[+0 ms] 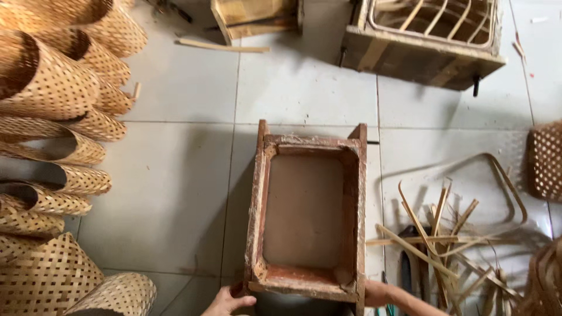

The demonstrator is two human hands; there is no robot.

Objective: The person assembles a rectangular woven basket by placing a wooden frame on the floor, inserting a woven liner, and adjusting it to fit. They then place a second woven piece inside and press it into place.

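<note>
**Two hands grip a wooden mould on a tiled floor**

Seen from above, a person holds a worn rectangular wooden mould (305, 213) by its near end, at the bottom centre of the view. The left hand (229, 302) curls in from below, fingers (243, 301) bent against the mould's near left corner and closed on its edge. The right hand (377, 292) comes in from the right, wrist and forearm angled toward the lower right corner, and clasps the near right corner; its fingers are hidden behind the frame. The mould stands open side up on the grey tiled floor (175, 193), its flat inner panel bare and its rim chipped and dusty.

Rolled sheets of woven bamboo mat (52, 88) are stacked down the left side, well apart from the mould. A loose heap of bamboo strips (445, 234) lies just beside it on the right, with a bent strip looping around them. A larger wooden crate (424, 41) holding a curved frame sits at the top, and a woven basket (545, 161) shows at the right edge.
</note>
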